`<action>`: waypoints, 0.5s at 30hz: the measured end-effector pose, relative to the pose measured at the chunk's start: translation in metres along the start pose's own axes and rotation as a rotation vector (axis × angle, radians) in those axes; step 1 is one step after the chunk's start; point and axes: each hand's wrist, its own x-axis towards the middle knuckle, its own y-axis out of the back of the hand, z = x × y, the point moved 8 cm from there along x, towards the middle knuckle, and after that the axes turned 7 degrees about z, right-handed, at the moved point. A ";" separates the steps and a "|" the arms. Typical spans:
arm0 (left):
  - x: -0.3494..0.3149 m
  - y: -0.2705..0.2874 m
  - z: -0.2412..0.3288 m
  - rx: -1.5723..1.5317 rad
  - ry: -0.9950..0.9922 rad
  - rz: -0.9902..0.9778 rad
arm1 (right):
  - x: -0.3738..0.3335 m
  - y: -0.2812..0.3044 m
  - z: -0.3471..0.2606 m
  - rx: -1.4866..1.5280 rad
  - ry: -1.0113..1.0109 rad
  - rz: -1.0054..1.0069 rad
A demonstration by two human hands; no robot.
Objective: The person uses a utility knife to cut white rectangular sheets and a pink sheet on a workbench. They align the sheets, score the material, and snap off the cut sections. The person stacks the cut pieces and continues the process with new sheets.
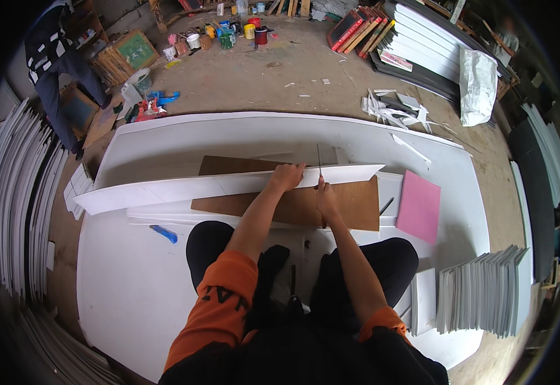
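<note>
A long white board strip (pixel 229 185) stands on its edge, running left to right in front of me. My left hand (pixel 287 176) is closed over its top edge near the middle. Just right of it, my right hand (pixel 327 200) is closed round a long thin-bladed cutting tool (pixel 319 158), whose blade crosses the strip's top edge; its handle is mostly hidden in my fingers. Beneath the strip lies a brown board (pixel 354 206) on a large white sheet (pixel 126 276). To the left rests a blue utility knife (pixel 164 233).
At right lie a pink sheet (pixel 419 206), a dark slim tool (pixel 387 206) and a row of grey-white panels (pixel 482 295). White scraps (pixel 398 110) litter the floor beyond. Board stacks (pixel 20 199) line the left. A person (pixel 68 70) stands far left, near paint pots (pixel 227 38).
</note>
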 end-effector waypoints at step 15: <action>0.006 0.003 -0.006 -0.109 0.006 0.013 | -0.053 -0.005 0.000 -0.145 0.076 0.052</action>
